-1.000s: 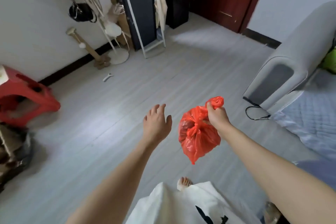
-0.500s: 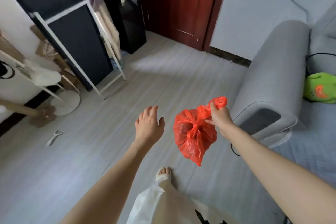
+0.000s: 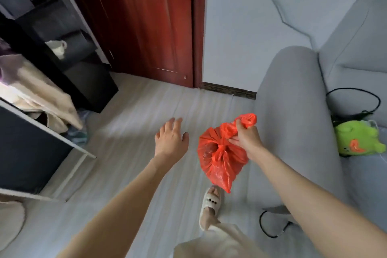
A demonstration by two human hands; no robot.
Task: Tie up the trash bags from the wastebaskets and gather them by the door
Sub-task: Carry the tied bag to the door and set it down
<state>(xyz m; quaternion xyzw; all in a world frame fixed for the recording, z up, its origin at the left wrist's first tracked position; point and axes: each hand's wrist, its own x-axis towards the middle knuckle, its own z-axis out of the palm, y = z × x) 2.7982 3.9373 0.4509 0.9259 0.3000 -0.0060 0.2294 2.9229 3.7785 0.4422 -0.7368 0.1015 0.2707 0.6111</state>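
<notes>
The right hand [image 3: 247, 138] gripped the knotted red trash bag [image 3: 222, 159] by its handles, hanging above the floor near the door [image 3: 146, 23]; the left hand [image 3: 170, 140] was spread, empty. Thin plastic might tear or slip if swung.

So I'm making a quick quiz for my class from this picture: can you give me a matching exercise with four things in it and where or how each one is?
Things:
1. red trash bag
2. green plush toy
3. dark red door
4. left hand

States or places:
A. shut, at the far end of the floor
B. lying on the grey sofa
C. open, holding nothing
D. knotted, hanging from the right hand

Pairs: 1-D, 2-B, 3-A, 4-C
</notes>
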